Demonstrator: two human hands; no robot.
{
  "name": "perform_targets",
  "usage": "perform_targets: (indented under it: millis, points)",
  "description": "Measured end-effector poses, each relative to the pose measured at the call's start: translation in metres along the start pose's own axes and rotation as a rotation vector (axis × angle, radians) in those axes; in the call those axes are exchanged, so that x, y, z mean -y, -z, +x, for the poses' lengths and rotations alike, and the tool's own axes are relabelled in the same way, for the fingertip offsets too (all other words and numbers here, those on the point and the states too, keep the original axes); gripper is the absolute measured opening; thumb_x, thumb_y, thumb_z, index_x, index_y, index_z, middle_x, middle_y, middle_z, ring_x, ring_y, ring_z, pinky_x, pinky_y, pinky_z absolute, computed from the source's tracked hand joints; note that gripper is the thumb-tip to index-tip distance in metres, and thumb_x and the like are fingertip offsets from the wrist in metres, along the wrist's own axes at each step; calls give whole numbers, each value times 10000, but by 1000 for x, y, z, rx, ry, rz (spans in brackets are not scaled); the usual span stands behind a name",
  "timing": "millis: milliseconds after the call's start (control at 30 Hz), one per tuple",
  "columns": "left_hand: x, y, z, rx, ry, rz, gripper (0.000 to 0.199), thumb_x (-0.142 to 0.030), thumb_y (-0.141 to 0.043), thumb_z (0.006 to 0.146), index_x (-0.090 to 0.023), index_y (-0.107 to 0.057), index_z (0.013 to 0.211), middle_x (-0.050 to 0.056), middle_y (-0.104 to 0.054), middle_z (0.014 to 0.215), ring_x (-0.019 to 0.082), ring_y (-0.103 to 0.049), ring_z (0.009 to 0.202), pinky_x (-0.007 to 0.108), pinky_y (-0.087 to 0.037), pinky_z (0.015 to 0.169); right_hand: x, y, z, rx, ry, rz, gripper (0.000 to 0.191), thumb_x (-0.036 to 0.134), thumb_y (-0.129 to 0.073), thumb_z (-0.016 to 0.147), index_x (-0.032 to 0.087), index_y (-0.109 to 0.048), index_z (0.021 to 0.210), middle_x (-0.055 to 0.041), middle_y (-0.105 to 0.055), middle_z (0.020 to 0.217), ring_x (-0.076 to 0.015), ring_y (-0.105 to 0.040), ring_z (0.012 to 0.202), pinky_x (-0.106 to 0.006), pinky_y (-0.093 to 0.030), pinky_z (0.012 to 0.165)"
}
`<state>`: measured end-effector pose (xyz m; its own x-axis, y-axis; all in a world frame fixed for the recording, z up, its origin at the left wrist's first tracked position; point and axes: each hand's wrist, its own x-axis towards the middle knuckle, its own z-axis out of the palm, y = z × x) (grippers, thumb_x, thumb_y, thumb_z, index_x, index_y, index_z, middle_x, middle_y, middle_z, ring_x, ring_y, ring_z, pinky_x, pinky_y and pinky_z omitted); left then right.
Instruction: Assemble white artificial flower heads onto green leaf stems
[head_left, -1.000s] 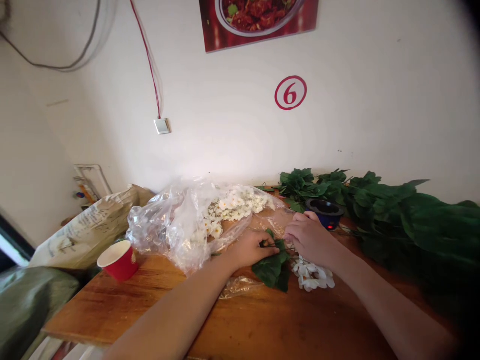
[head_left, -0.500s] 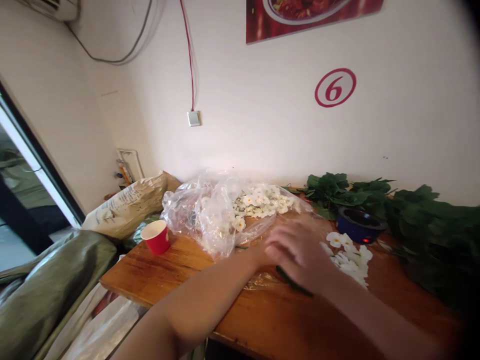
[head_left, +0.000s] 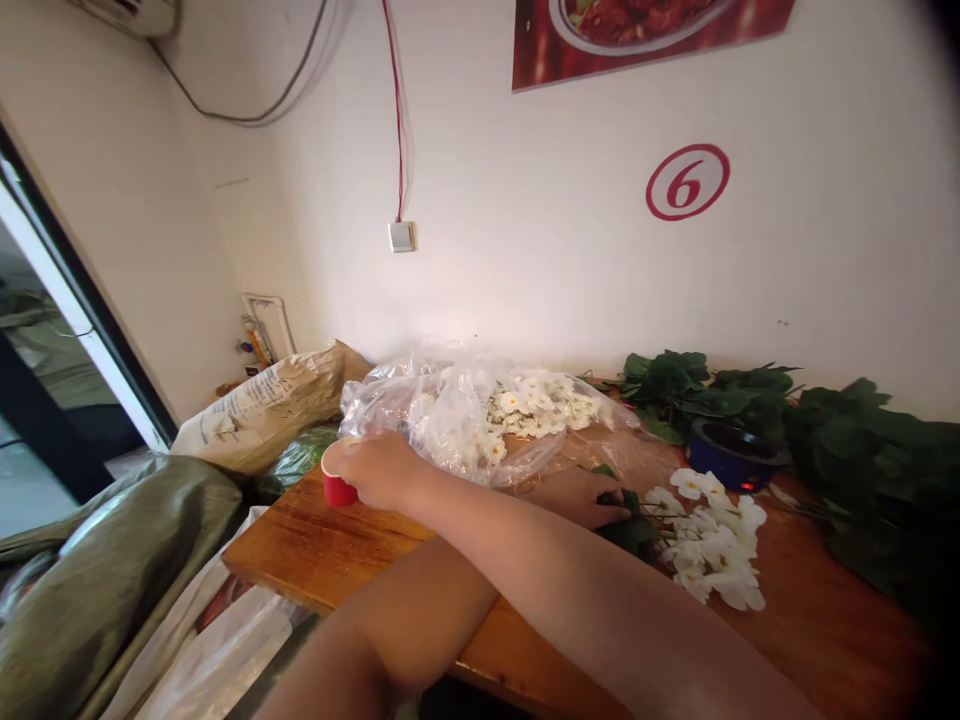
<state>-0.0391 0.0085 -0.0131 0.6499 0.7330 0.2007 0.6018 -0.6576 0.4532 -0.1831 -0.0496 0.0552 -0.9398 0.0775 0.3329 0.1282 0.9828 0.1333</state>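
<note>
My forearms cross over the wooden table (head_left: 300, 545), the right one above the left. My right hand (head_left: 386, 468) is at the left, its curled fingers on the rim and side of a red paper cup (head_left: 340, 490); the fingertips are partly hidden at the cup's mouth. My left hand (head_left: 581, 497) lies at the middle of the table, closed around the stems of a bunch of white flowers (head_left: 712, 545). A dark green leaf (head_left: 630, 530) is against its fingers, and the flower heads spread out to its right.
A clear plastic bag (head_left: 450, 400) with more white flowers lies behind my hands. A small blue pot (head_left: 735, 455) with a red light stands right of it. Leafy greens (head_left: 862, 440) cover the back right. Sacks (head_left: 262, 410) lean at the table's left end.
My right hand has swung left from beside my left hand to the cup, which has shifted slightly right on the table. The white flowers' bunch now shows more fully. The view has turned slightly left.
</note>
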Motion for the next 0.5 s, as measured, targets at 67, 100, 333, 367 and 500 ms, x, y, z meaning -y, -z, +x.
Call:
perform_targets:
  millis: [67, 100, 333, 367, 500]
  points:
    - [2, -1, 0, 5, 6, 11, 289, -444, -514, 868, -219, -647, 992, 48, -691, 968, 194, -619, 824, 281, -422, 645, 4, 2, -13, -75, 52, 7, 215, 119, -555, 740, 207, -626, 924, -13, -691, 961, -193, -613, 839, -301, -416, 656]
    - [3, -2, 0, 0, 1, 13, 294, -446, -512, 868, -213, -649, 983, 54, -690, 955, 196, -617, 814, 285, -419, 637, 7, 4, -22, -99, 93, -2, 213, 125, -555, 750, 200, -629, 936, -20, -691, 971, -195, -610, 872, -304, -423, 680]
    - [4, -3, -4, -51, -41, -31, 307, -466, -515, 865, -209, -647, 969, 43, -689, 936, 194, -615, 809, 283, -431, 640, 27, 20, -57, -114, 110, -106, 180, 177, -574, 817, 171, -661, 974, -67, -667, 1019, -231, -579, 935, -346, -444, 773]
    - [4, -3, -5, -57, -40, -39, 302, -463, -519, 866, -208, -648, 962, 40, -687, 928, 193, -616, 808, 283, -435, 645, 28, 22, -59, -160, 90, -81, 204, 192, -566, 832, 177, -656, 1014, -68, -663, 1034, -228, -575, 944, -340, -444, 770]
    - [4, -3, -3, -76, -3, -83, 264, -435, -576, 852, -201, -663, 939, 29, -678, 889, 192, -619, 802, 290, -470, 688, 19, 32, -79, -434, -24, 106, 213, 211, -517, 871, 218, -661, 1028, -54, -670, 1057, -190, -582, 941, -327, -429, 830]
